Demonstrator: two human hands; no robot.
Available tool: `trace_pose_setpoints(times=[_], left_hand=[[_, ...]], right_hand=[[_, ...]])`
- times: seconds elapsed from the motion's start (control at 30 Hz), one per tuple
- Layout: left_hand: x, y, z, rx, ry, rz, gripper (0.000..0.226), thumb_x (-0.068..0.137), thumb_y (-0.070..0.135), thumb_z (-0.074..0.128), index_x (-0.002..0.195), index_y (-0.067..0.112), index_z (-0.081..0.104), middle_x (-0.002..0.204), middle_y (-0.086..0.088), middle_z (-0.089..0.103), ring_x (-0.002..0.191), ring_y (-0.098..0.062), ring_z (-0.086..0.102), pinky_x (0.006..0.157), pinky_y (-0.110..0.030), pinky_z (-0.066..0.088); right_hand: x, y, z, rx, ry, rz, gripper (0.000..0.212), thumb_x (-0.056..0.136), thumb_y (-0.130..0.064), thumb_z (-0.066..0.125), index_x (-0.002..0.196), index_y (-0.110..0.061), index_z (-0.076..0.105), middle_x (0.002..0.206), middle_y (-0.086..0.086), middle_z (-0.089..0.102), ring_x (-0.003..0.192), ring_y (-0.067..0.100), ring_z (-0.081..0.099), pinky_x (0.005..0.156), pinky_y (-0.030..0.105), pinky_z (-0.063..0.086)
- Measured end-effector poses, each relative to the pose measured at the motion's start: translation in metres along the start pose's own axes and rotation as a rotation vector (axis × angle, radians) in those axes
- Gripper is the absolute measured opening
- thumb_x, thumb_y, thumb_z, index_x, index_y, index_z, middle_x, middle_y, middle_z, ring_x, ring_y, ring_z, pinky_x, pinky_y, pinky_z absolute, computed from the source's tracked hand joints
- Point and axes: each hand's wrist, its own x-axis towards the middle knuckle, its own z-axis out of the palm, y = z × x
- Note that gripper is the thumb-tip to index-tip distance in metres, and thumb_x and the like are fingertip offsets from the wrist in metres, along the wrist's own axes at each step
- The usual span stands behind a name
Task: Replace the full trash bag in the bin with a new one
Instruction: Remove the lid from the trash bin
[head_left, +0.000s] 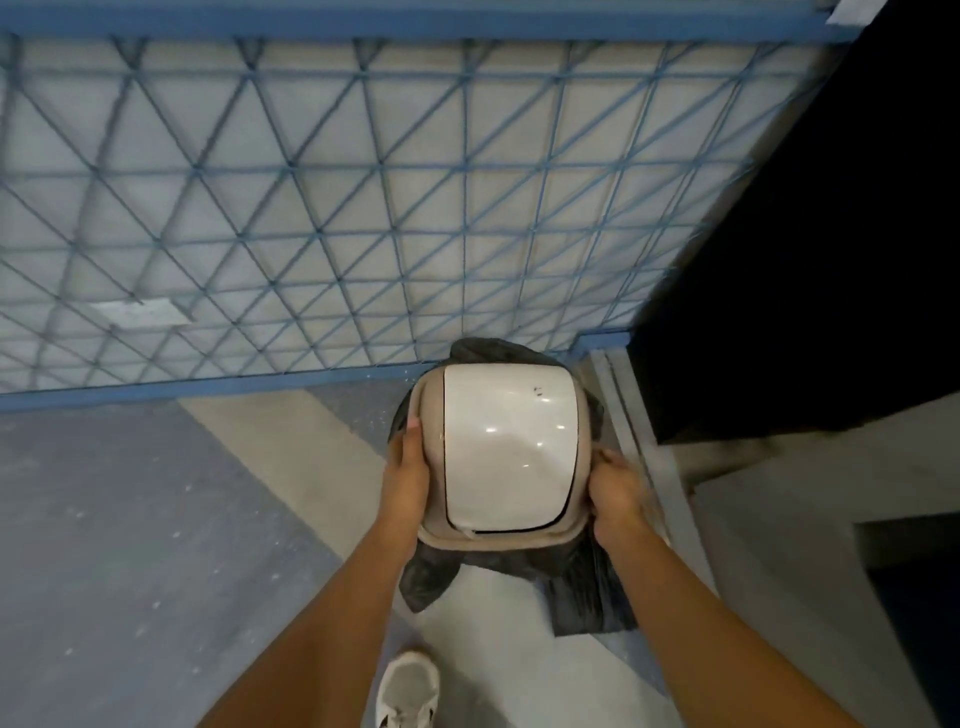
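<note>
A beige bin lid (506, 452) with a glossy white swing flap covers the top of the bin, seen from above. A dark grey trash bag (587, 582) hangs out from under the lid on all sides and drapes down the bin's front. My left hand (408, 473) grips the lid's left edge, thumb on top. My right hand (615, 493) grips the lid's right edge, fingers curled under the rim. The bin body is hidden beneath the lid and bag.
A blue metal lattice gate (363, 208) stands right behind the bin. A dark opening (805, 260) lies to the right, beside a raised grey ledge (639, 441). My white shoe (408, 691) stands on the grey floor below the bin.
</note>
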Motion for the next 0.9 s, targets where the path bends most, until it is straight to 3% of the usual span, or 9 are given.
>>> trace_pose_setpoints(times=[0.13,0.27,0.43,0.6,0.9], left_hand=[[-0.025,-0.027,-0.057,-0.001,0.088,-0.057,0.061,0.093,0.059,0.025,0.141,0.025,0.040,0.141,0.000,0.046,0.128,-0.024,0.044,0.112,-0.044,0.032],[-0.035,-0.061,-0.113,-0.008,0.134,-0.140,0.065,0.090,0.065,0.026,0.141,0.027,0.040,0.144,-0.002,0.045,0.130,-0.026,0.043,0.113,-0.049,0.030],[-0.030,-0.109,-0.180,-0.004,0.170,-0.205,0.064,0.091,0.064,0.025,0.142,0.028,0.038,0.146,-0.004,0.043,0.132,-0.026,0.041,0.113,-0.049,0.030],[-0.005,-0.144,-0.234,-0.015,0.222,-0.234,0.065,0.091,0.064,0.025,0.145,0.028,0.034,0.149,-0.006,0.038,0.134,-0.028,0.038,0.113,-0.047,0.028],[0.042,-0.191,-0.273,0.004,0.103,-0.170,0.085,0.074,0.084,0.024,0.143,0.036,0.034,0.147,-0.001,0.042,0.132,-0.022,0.041,0.111,-0.045,0.033]], right_hand=[[-0.046,0.043,0.025,-0.024,-0.010,-0.003,0.034,0.093,-0.007,0.047,0.073,-0.027,0.066,0.099,0.008,0.069,0.102,0.030,0.062,0.096,0.047,0.050],[-0.078,0.091,0.058,-0.068,-0.064,0.013,0.027,0.094,-0.009,0.048,0.082,-0.023,0.067,0.103,0.009,0.069,0.101,0.028,0.062,0.096,0.047,0.050],[-0.099,0.149,0.111,-0.151,-0.097,0.018,0.024,0.096,-0.013,0.045,0.108,-0.011,0.066,0.112,0.010,0.066,0.103,0.029,0.059,0.100,0.047,0.047],[-0.103,0.197,0.168,-0.219,-0.146,0.030,0.027,0.097,-0.022,0.046,0.110,-0.011,0.066,0.114,0.010,0.067,0.105,0.032,0.061,0.100,0.050,0.047],[-0.080,0.245,0.217,-0.270,-0.118,0.048,0.028,0.098,-0.021,0.043,0.115,-0.015,0.064,0.119,0.009,0.066,0.110,0.030,0.059,0.102,0.051,0.045]])
